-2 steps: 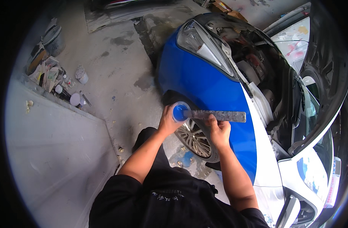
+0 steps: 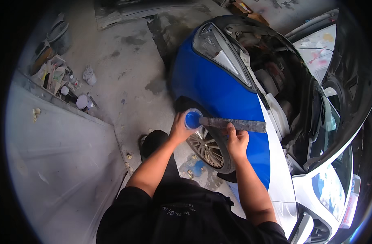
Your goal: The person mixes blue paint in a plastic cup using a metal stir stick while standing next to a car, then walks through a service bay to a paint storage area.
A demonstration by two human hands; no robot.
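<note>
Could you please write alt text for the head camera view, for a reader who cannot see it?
A person's left hand holds a clear cup of blue liquid while the right hand holds a long, flat stick, one end at the cup's mouth. Beside them is a blue and white car with its hood raised.

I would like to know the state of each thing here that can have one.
Left hand: closed around the clear cup
Clear cup: uncovered, blue liquid inside
Right hand: gripping the flat stick
Flat stick: left end at the cup's mouth
Car hood: raised
Engine bay: exposed
Headlight: appears unlit
Front wheel: mounted
</note>
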